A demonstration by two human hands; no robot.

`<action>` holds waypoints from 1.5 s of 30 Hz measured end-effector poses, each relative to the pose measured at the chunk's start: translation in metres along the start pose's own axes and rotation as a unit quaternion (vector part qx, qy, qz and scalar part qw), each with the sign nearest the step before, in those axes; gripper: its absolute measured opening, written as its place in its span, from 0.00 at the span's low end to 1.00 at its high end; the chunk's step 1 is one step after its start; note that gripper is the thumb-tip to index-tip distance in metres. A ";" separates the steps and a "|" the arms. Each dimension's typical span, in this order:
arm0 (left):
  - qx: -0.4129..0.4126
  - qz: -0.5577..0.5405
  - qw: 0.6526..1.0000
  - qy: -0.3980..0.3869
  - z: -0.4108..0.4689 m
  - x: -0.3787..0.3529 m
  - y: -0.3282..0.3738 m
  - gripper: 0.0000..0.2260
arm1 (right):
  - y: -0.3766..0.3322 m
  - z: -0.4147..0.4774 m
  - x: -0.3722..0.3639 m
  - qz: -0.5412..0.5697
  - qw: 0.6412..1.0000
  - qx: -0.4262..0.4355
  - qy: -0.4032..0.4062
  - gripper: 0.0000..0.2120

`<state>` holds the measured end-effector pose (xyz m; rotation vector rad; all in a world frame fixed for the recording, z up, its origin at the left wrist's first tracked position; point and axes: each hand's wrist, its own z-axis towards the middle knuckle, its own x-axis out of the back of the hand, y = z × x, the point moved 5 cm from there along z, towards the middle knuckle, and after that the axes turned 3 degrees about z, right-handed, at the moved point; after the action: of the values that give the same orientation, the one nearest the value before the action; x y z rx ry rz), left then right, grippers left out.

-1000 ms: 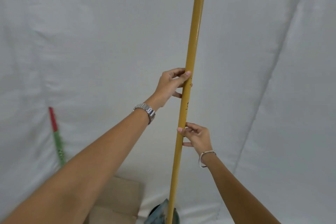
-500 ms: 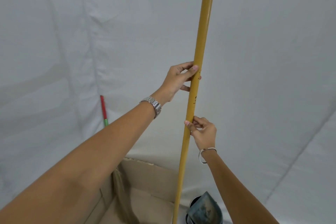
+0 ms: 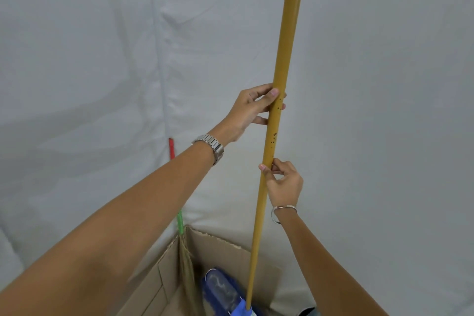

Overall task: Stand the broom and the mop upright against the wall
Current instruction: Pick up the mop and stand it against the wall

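Overhead-down view, both bare hands on one long yellow pole [image 3: 280, 72], which runs nearly upright from the top edge of the picture down to a blue fitting [image 3: 241, 308] at the bottom edge; this looks to be the mop, though its head is cut off by the frame. Left hand [image 3: 252, 110] grips higher up, thumb laid along the near side of the pole and fingers curled round behind it, tips showing past the far edge. Right hand [image 3: 284, 182] holds lower, thumb and fingers pinched closed on the shaft. Silver watch [image 3: 213, 146] on the left wrist, thin bangle [image 3: 282, 210] on the right. Pole carries small dark specks between the two grips. Behind, a white fabric-covered wall [image 3: 102, 59] with creases and a vertical seam. Broom [image 3: 179, 220] stands further left, near that seam: red top of its handle, green section lower, straw bristles hanging down at the edge of a cardboard box [image 3: 218, 244]; the left forearm hides its middle. It leans close to the wall; contact cannot be told. Pole's lower end sits in front of the box's open flaps, beside a clear plastic object [image 3: 220, 287] on blue.
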<state>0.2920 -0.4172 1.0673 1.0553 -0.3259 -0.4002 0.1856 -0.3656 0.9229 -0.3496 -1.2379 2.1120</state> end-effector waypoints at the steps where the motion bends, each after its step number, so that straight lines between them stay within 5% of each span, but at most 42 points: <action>1: 0.002 0.000 1.000 0.002 0.003 0.009 -0.005 0.13 | 0.001 0.002 -0.010 0.001 1.000 -0.004 0.000 0.05; 19: 0.051 -0.010 0.996 0.068 0.090 0.183 -0.138 0.13 | 0.085 0.071 -0.212 0.003 0.988 -0.093 -0.124 0.07; 34: 0.146 -0.035 0.986 0.074 0.149 0.210 -0.248 0.16 | 0.178 0.102 -0.258 -0.004 0.978 -0.177 -0.113 0.14; 45: 0.175 -0.070 0.975 0.120 0.169 0.226 -0.284 0.06 | 0.206 0.120 -0.277 0.025 0.970 -0.226 -0.083 0.10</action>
<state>0.3706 -0.7756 0.9082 1.4633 -0.1074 -0.3427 0.2472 -0.6972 0.7836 -0.4087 -1.8314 1.9127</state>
